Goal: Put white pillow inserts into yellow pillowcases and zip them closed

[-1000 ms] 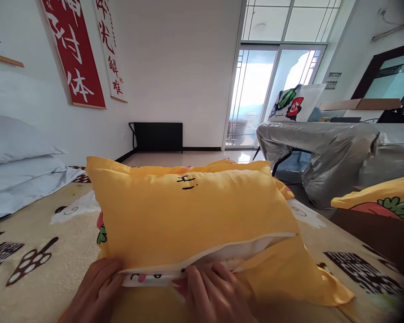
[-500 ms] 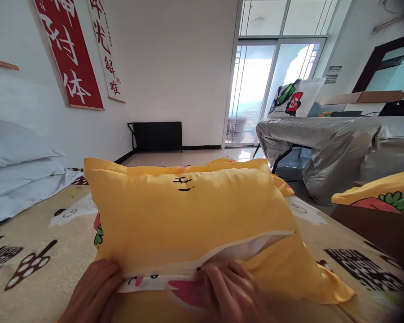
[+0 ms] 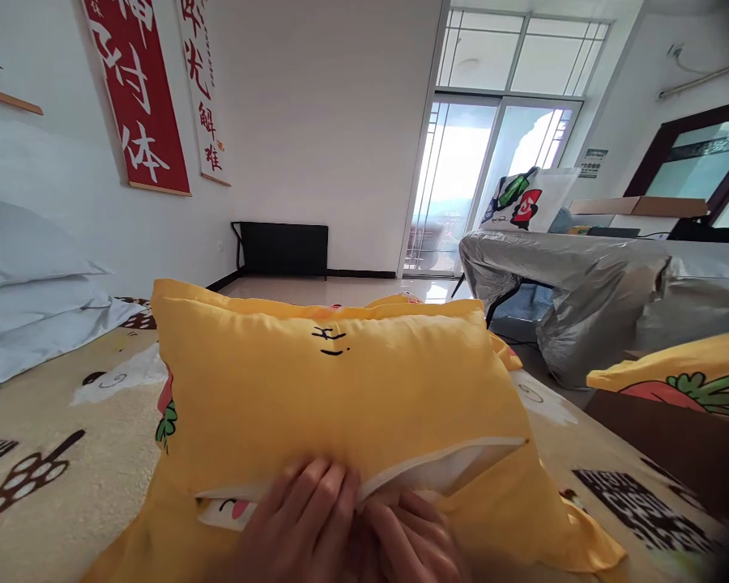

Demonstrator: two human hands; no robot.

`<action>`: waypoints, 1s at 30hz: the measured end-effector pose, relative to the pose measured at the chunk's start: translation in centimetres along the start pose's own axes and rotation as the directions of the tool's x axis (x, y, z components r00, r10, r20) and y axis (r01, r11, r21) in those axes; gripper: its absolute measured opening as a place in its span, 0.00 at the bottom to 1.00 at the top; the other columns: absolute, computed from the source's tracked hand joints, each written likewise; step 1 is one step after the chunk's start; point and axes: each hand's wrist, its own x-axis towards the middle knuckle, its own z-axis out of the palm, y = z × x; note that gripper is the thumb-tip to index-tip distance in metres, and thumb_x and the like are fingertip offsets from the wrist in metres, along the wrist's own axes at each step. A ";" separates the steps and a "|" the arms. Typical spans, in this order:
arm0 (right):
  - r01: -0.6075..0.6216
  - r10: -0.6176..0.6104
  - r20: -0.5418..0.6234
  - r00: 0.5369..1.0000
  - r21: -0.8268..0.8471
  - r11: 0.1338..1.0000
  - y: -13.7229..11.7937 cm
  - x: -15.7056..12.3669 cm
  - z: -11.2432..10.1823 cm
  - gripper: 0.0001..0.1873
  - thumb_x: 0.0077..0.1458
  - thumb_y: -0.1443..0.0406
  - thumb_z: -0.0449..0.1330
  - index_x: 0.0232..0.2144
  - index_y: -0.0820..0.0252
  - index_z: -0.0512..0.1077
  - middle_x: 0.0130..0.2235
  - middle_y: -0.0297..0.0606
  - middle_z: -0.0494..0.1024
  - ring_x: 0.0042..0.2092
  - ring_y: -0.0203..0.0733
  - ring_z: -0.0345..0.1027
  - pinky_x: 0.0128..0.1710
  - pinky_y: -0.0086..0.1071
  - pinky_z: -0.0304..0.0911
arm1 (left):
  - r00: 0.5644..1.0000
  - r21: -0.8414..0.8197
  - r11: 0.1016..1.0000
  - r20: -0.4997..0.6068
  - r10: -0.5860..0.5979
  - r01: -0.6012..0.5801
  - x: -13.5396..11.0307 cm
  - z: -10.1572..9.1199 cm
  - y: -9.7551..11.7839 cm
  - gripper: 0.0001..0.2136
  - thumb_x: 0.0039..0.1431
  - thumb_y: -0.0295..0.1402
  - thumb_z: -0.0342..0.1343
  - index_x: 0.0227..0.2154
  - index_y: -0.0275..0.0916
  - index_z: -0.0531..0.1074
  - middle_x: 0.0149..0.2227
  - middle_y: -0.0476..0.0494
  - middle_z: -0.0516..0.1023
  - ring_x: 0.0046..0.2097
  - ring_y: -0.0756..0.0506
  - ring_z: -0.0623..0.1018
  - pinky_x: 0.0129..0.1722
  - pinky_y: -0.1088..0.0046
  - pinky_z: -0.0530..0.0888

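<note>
A yellow pillowcase [image 3: 340,389] with a pillow inside lies across the patterned bed sheet [image 3: 66,478] in front of me. Its near edge gapes, showing the white pillow [image 3: 462,470] inside. My left hand [image 3: 297,526] lies on that near edge at the middle, fingers pressed together over the opening seam. My right hand [image 3: 413,538] sits just right of it, fingers curled on the lower flap of the case. The two hands touch each other. What the fingertips pinch is hidden.
Two white pillows [image 3: 30,300] are stacked at the left by the wall. Another yellow carrot-print pillow [image 3: 680,380] lies at the right on a brown surface. A table draped in silver cover [image 3: 601,283] stands beyond, by the glass doors [image 3: 462,186].
My left hand has slid right along the opening from the left corner to the middle, meeting my right hand. The open gap on the left part of the seam has narrowed.
</note>
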 end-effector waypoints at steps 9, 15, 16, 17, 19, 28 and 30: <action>-0.001 0.001 0.013 1.000 -0.016 1.000 0.3 -0.5 0.1 0.14 0.54 0.79 0.45 0.25 0.59 0.62 0.16 0.26 0.63 0.17 0.30 0.56 0.24 0.27 0.52 | 0.998 -0.019 0.998 0.020 -0.063 0.064 -1.1 0.4 0.5 0.14 0.65 0.25 0.39 0.40 0.35 0.70 0.36 0.41 0.74 0.41 0.47 0.72 0.46 0.71 0.69; -0.044 0.044 -0.069 0.997 -0.011 0.999 1.1 -0.4 0.0 0.10 0.54 0.76 0.48 0.31 0.62 0.67 0.19 0.28 0.70 0.19 0.30 0.62 0.26 0.28 0.55 | 0.990 -0.146 0.983 -0.064 -0.125 0.114 -0.4 1.1 -0.1 0.15 0.66 0.26 0.37 0.34 0.33 0.70 0.32 0.43 0.72 0.37 0.47 0.68 0.42 0.72 0.66; -0.044 0.042 -0.105 0.994 -0.016 0.999 1.3 -0.5 0.1 0.10 0.55 0.75 0.48 0.31 0.62 0.67 0.18 0.28 0.70 0.18 0.30 0.62 0.25 0.28 0.55 | 0.990 -0.160 0.980 -0.052 -0.127 0.118 -0.4 1.3 -0.1 0.15 0.67 0.27 0.37 0.34 0.33 0.70 0.32 0.43 0.71 0.37 0.47 0.68 0.41 0.72 0.66; -0.042 0.039 -0.136 0.990 -0.019 0.999 1.4 -0.5 0.2 0.09 0.56 0.74 0.48 0.30 0.61 0.67 0.18 0.28 0.70 0.18 0.30 0.62 0.24 0.28 0.55 | 0.990 -0.168 0.979 -0.052 -0.130 0.119 -0.4 1.5 -0.1 0.15 0.67 0.28 0.38 0.34 0.33 0.70 0.31 0.42 0.71 0.36 0.47 0.67 0.40 0.71 0.66; -0.055 0.052 -0.155 0.987 -0.017 0.998 1.6 -0.7 0.3 0.08 0.57 0.73 0.50 0.30 0.60 0.67 0.19 0.28 0.70 0.18 0.30 0.61 0.24 0.28 0.55 | 0.989 -0.179 0.976 -0.068 -0.134 0.120 -0.6 2.0 0.0 0.15 0.67 0.30 0.38 0.33 0.33 0.69 0.30 0.42 0.69 0.35 0.47 0.66 0.38 0.70 0.66; -0.043 0.037 -0.211 0.977 -0.020 0.999 1.5 -0.8 0.8 0.08 0.55 0.73 0.49 0.29 0.59 0.66 0.17 0.27 0.67 0.17 0.31 0.58 0.22 0.30 0.51 | 0.990 -0.185 0.973 -0.002 -0.138 0.135 -1.1 2.2 0.2 0.13 0.66 0.27 0.37 0.32 0.35 0.67 0.29 0.45 0.67 0.34 0.46 0.64 0.38 0.68 0.62; -0.043 0.040 -0.148 0.988 -0.020 0.999 1.4 -0.4 0.5 0.09 0.55 0.74 0.50 0.28 0.59 0.65 0.18 0.28 0.68 0.19 0.32 0.60 0.23 0.30 0.52 | 0.991 -0.185 0.974 -0.017 -0.135 0.130 -1.2 2.3 0.2 0.13 0.66 0.26 0.37 0.32 0.35 0.66 0.28 0.46 0.67 0.33 0.46 0.64 0.39 0.69 0.62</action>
